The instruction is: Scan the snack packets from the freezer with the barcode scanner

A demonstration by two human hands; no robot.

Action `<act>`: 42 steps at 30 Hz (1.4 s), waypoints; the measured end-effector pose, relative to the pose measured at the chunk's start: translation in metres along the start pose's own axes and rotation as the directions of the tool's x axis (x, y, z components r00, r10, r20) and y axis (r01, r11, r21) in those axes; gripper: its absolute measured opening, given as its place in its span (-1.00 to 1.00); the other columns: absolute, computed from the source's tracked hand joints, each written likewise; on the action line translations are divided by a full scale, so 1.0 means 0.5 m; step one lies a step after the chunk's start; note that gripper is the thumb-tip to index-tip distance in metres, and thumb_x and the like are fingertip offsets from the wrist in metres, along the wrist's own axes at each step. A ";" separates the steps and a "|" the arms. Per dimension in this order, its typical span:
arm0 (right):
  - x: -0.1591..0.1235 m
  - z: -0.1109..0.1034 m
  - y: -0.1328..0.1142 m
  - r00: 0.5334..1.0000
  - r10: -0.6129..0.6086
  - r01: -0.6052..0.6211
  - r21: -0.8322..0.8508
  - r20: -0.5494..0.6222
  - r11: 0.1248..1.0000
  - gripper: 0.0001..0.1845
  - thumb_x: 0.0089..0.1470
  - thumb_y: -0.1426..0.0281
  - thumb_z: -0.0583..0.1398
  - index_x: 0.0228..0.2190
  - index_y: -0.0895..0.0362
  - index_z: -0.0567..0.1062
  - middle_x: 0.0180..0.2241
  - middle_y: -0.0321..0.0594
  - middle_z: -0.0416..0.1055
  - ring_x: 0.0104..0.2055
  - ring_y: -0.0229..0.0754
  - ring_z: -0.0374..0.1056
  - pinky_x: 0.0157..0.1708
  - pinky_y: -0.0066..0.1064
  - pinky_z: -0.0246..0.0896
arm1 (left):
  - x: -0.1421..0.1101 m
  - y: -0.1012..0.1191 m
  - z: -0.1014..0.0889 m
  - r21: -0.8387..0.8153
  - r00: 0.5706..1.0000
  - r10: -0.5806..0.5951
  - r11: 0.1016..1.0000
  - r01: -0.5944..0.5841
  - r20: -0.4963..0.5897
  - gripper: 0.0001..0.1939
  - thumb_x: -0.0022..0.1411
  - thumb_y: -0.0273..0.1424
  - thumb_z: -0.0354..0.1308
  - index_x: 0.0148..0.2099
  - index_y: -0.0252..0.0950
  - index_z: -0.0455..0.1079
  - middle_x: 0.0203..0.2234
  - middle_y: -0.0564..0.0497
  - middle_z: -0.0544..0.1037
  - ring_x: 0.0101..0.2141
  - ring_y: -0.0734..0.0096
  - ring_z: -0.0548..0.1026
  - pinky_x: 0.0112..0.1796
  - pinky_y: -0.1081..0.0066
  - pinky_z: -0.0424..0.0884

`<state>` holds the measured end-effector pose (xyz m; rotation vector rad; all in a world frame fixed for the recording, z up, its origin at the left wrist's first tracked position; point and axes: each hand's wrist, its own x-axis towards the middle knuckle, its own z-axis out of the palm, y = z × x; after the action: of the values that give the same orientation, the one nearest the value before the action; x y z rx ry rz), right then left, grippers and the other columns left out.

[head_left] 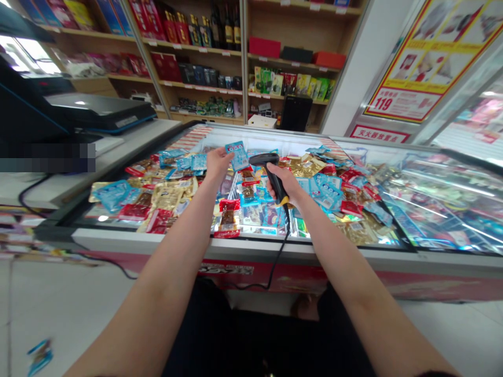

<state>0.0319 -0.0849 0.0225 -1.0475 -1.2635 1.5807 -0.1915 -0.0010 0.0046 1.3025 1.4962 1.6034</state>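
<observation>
My left hand [218, 163] is closed on the edge of a blue snack packet [237, 156], raised above the freezer's glass top. Wrapped round the handle of a black barcode scanner [277, 183] is my right hand [286, 182]. The scanner's head points left toward the blue packet, a short gap apart. Its cord drops over the freezer's front edge. Below the hands, a red-ended packet with brown contents [228, 219] lies near the front rim. Blue, gold and red packets are heaped on both sides, among them gold packets [171, 195] and blue packets [327, 189].
The chest freezer [314, 246] spans the front. A counter [153, 131] with a dark flat device [106, 112] stands at the left. Shelves [196, 50] of bottles and boxes rise behind. One blue packet [40, 357] lies on the floor at lower left.
</observation>
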 end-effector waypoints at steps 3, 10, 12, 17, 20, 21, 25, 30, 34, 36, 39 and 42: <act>0.000 -0.003 -0.002 1.000 0.006 -0.006 -0.008 -0.004 1.000 -0.53 0.30 -0.04 0.28 -0.41 0.07 0.41 -0.71 -0.30 0.42 -0.78 -0.28 0.25 -0.81 -0.50 0.18 | 0.001 0.002 0.000 -0.010 1.000 -0.009 1.000 0.009 -0.013 -0.75 0.01 -0.38 0.23 -0.22 -0.32 0.57 -0.40 0.00 0.63 -0.31 0.33 0.55 -0.32 0.49 0.42; 0.001 -0.007 -0.005 0.998 -0.023 0.024 0.019 -0.053 1.000 -0.54 0.29 -0.04 0.30 -0.36 0.08 0.42 -0.70 -0.32 0.41 -0.75 -0.27 0.28 -0.79 -0.50 0.19 | -0.003 0.001 0.007 -0.057 0.999 -0.039 0.998 0.037 -0.034 -0.73 0.01 -0.40 0.28 -0.18 -0.32 0.56 -0.36 -0.01 0.65 -0.32 0.37 0.57 -0.30 0.48 0.46; 0.003 -0.012 -0.006 0.998 -0.023 0.024 0.026 -0.065 0.999 -0.55 0.29 -0.02 0.30 -0.36 0.08 0.41 -0.70 -0.33 0.40 -0.75 -0.28 0.28 -0.79 -0.51 0.18 | -0.011 0.004 0.019 -0.088 0.999 -0.049 0.995 0.048 -0.004 -0.76 0.00 -0.41 0.29 -0.22 -0.31 0.55 -0.37 -0.01 0.65 -0.31 0.36 0.58 -0.28 0.46 0.48; 0.001 -0.041 -0.024 0.992 -0.034 0.041 0.055 -0.122 0.998 -0.61 0.36 0.04 0.25 -0.33 0.09 0.40 -0.69 -0.33 0.40 -0.75 -0.27 0.28 -0.78 -0.49 0.19 | -0.040 0.018 0.070 -0.133 0.991 -0.068 0.988 0.083 0.116 -0.81 0.01 -0.41 0.30 -0.26 -0.32 0.53 -0.42 0.01 0.64 -0.28 0.28 0.63 -0.21 0.36 0.57; -0.010 -0.070 -0.040 0.982 -0.069 0.080 0.051 -0.178 0.996 -0.58 0.31 0.01 0.29 -0.34 0.08 0.40 -0.69 -0.34 0.39 -0.75 -0.26 0.28 -0.78 -0.49 0.18 | -0.056 0.030 0.107 -0.146 0.979 -0.076 0.984 0.105 0.191 -0.81 0.04 -0.42 0.30 -0.24 -0.34 0.55 -0.42 0.02 0.65 -0.30 0.29 0.64 -0.19 0.32 0.59; -0.015 -0.081 -0.045 0.973 -0.084 0.096 0.048 -0.213 0.994 -0.57 0.30 0.00 0.30 -0.35 0.07 0.39 -0.70 -0.35 0.38 -0.76 -0.27 0.27 -0.78 -0.49 0.17 | -0.060 0.036 0.121 -0.161 0.975 -0.071 0.981 0.107 0.212 -0.81 0.04 -0.42 0.30 -0.23 -0.35 0.56 -0.41 0.01 0.66 -0.29 0.29 0.65 -0.18 0.31 0.59; -0.032 -0.122 -0.058 0.934 -0.138 0.159 0.037 -0.330 0.987 -0.57 0.28 -0.01 0.32 -0.33 0.06 0.39 -0.69 -0.39 0.38 -0.76 -0.29 0.26 -0.76 -0.50 0.17 | -0.066 0.062 0.190 -0.259 0.957 -0.049 0.958 0.127 0.286 -0.77 0.03 -0.44 0.36 -0.21 -0.38 0.56 -0.37 -0.05 0.68 -0.24 0.24 0.67 -0.10 0.25 0.61; -0.036 -0.147 -0.062 0.893 -0.181 0.223 0.056 -0.412 0.973 -0.59 0.30 0.00 0.29 -0.30 0.07 0.40 -0.67 -0.40 0.37 -0.75 -0.31 0.25 -0.75 -0.49 0.18 | -0.059 0.073 0.275 -0.139 0.950 0.061 0.990 -0.019 0.306 -0.64 0.03 -0.47 0.36 -0.06 -0.40 0.58 -0.21 -0.15 0.71 -0.09 0.14 0.67 0.04 0.18 0.55; -0.038 -0.144 -0.062 0.901 -0.178 0.219 0.061 -0.395 0.974 -0.61 0.31 0.01 0.28 -0.27 0.07 0.42 -0.67 -0.42 0.37 -0.73 -0.31 0.26 -0.74 -0.50 0.18 | -0.064 0.056 0.288 0.172 0.949 0.131 0.967 -0.186 0.287 -0.63 0.03 -0.52 0.31 -0.05 -0.39 0.60 -0.11 -0.20 0.71 0.00 0.04 0.63 0.11 0.17 0.48; -0.039 -0.139 -0.062 0.906 -0.171 0.210 0.061 -0.388 0.976 -0.62 0.31 0.02 0.28 -0.27 0.07 0.43 -0.67 -0.41 0.37 -0.74 -0.31 0.25 -0.73 -0.50 0.18 | -0.069 0.047 0.274 0.278 0.943 0.139 0.933 -0.227 0.302 -0.62 0.06 -0.53 0.28 -0.02 -0.38 0.61 -0.07 -0.22 0.71 0.02 0.00 0.62 0.14 0.15 0.45; -0.040 -0.130 -0.060 0.912 -0.155 0.189 0.053 -0.380 0.980 -0.62 0.30 0.02 0.29 -0.28 0.07 0.42 -0.68 -0.40 0.37 -0.74 -0.30 0.24 -0.74 -0.49 0.17 | -0.069 0.039 0.243 0.392 0.941 0.125 0.886 -0.249 0.313 -0.61 0.10 -0.52 0.27 0.01 -0.36 0.63 -0.02 -0.22 0.70 0.08 -0.05 0.61 0.17 0.15 0.42; -0.038 -0.124 -0.055 0.927 -0.135 0.162 0.050 -0.349 0.986 -0.61 0.31 0.02 0.29 -0.31 0.07 0.40 -0.68 -0.39 0.38 -0.74 -0.30 0.26 -0.75 -0.49 0.18 | -0.062 0.035 0.210 0.519 0.941 0.088 0.816 -0.256 0.327 -0.61 0.14 -0.46 0.31 0.04 -0.32 0.64 -0.01 -0.21 0.69 0.10 -0.08 0.60 0.18 0.16 0.42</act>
<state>0.0990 -0.0814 0.0424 -1.0956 -1.0075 1.2558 -0.0812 0.0087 0.0022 1.9524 1.7587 1.0264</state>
